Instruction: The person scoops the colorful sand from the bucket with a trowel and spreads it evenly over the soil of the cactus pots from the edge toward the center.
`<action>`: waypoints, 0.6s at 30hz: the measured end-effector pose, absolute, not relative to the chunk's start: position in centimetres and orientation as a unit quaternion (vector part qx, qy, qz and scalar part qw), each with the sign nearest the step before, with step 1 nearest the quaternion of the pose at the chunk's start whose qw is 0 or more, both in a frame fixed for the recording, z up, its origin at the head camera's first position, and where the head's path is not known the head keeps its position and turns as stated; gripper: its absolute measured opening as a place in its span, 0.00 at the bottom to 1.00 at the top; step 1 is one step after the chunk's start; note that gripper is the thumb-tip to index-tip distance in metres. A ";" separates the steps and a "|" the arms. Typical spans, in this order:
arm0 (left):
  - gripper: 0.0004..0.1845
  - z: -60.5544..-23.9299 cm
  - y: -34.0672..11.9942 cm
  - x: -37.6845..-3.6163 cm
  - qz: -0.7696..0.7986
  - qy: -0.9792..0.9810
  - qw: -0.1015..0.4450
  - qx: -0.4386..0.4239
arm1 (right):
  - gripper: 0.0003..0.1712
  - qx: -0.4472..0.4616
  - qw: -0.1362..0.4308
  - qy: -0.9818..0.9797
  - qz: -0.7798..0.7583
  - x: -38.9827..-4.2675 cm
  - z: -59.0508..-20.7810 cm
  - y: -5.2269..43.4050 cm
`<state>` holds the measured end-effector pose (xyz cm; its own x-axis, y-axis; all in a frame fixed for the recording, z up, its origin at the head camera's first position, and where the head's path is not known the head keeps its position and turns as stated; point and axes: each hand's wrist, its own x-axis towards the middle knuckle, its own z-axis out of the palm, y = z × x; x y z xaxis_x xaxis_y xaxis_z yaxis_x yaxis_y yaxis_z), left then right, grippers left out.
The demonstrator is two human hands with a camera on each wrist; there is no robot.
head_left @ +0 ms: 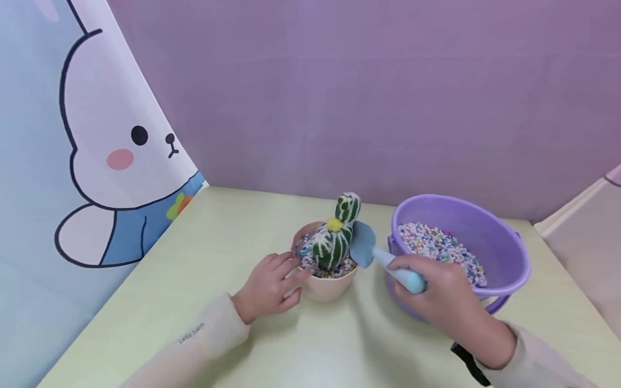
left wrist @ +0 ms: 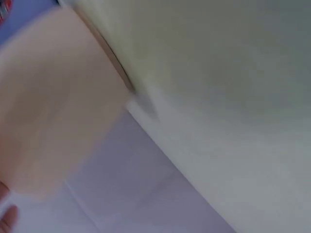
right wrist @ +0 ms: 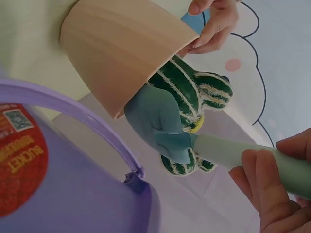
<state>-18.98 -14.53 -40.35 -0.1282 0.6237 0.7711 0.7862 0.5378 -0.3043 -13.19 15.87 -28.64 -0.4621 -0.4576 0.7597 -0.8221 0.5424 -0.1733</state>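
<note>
Closest to me, my right hand (head_left: 446, 302) has its fingers clenched around the blue trowel (head_left: 383, 258), blade beside the toy cactus (head_left: 335, 237). Left hand (head_left: 269, 288) rests relaxed fingers against the pink pot (head_left: 330, 285) on the counter (head_left: 194, 302), just beside the purple bucket (head_left: 504, 253) of pebbles.

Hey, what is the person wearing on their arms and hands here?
Both hands are bare. Each arm is in a long cream sleeve; the left sleeve carries small dark lettering near the cuff. A black strap crosses the right sleeve by the wrist.
</note>
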 end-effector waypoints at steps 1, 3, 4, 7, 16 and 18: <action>0.19 -40.3 -14.1 -18.7 -0.079 -0.752 0.467 -0.459 | 0.15 0.395 0.335 -0.811 0.272 -13.2 -28.6 16.0; 0.19 -40.2 -13.4 -18.3 -0.068 -0.761 0.470 -0.442 | 0.16 0.395 0.330 -0.813 0.274 -13.3 -28.6 16.2; 0.19 -40.0 -13.3 -18.2 -0.068 -0.766 0.463 -0.442 | 0.16 0.395 0.331 -0.812 0.274 -13.3 -28.6 16.3; 0.19 -39.5 -13.8 -18.6 -0.100 -0.768 0.426 -0.468 | 0.14 0.391 0.340 -0.809 0.276 -13.3 -28.5 16.8; 0.26 -39.5 -16.6 -21.6 -0.165 -0.716 0.375 -0.565 | 0.28 0.289 0.422 -0.780 0.361 -12.5 -27.1 20.5; 0.25 -39.7 -16.3 -21.4 -0.148 -0.712 0.387 -0.567 | 0.28 0.255 0.421 -0.783 0.381 -12.1 -26.6 21.8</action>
